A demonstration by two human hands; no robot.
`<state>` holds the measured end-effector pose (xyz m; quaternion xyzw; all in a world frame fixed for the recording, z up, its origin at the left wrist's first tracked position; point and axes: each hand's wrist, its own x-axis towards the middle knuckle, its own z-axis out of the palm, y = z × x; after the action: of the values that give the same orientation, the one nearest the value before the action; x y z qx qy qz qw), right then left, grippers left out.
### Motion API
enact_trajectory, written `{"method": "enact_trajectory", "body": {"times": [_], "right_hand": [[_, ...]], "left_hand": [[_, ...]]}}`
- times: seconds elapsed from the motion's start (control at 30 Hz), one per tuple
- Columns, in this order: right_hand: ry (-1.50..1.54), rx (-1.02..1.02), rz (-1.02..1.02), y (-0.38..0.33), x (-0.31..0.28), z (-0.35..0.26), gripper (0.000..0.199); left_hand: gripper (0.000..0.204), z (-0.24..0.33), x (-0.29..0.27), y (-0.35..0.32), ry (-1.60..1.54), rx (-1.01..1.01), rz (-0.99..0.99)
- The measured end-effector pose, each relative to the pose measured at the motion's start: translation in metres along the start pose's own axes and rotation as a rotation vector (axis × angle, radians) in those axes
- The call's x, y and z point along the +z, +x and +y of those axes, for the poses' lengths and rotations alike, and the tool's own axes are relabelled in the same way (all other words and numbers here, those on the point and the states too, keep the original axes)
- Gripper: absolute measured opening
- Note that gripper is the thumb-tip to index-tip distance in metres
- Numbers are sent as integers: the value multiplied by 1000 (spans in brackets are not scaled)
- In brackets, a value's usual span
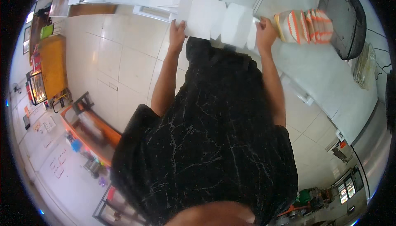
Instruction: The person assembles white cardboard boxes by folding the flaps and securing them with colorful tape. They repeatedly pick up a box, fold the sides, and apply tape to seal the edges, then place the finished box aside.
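Observation:
A white unfolded carton blank [206,18], with creased panels and flaps, stretches between my hands at the counter's near edge. My left hand [177,34] pinches its left end, thumb on top. At the right end, the fingers of my right hand [267,32] are closed on a narrow flap. Just right of that hand, a row of nested orange-and-cream striped paper food containers [307,26] lies on its side on the white counter [317,73].
A dark padded bag [344,24] lies beyond the striped containers, near clear plastic packets [364,67]. To the left, across the tiled floor [107,57], stand a yellow table [53,67] and an orange-framed bench [93,129]. Counter edges run ahead and to the right.

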<state>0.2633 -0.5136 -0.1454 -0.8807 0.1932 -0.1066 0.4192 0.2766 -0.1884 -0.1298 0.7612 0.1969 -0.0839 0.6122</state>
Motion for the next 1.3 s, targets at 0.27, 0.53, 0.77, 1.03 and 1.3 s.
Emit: {"method": "enact_trajectory", "body": {"times": [0.27, 0.53, 0.77, 1.03, 1.3], "right_hand": [[-295, -553, 18, -10, 5, 15, 26], [-454, -647, -61, -39, 2, 18, 47], [-412, -535, -192, -41, -7, 6, 48], [-87, -474, -350, -36, -63, 25, 44], [-430, -822, -520, -39, -58, 29, 34]], "left_hand": [[34, 9, 5, -16, 3, 13, 95], [36, 6, 4, -15, -2, 4, 81], [39, 8, 5, -11, 26, 10, 59], [41, 10, 7, -3, 117, 2, 30], [43, 26, 8, 12, 221, 41, -20]]}}
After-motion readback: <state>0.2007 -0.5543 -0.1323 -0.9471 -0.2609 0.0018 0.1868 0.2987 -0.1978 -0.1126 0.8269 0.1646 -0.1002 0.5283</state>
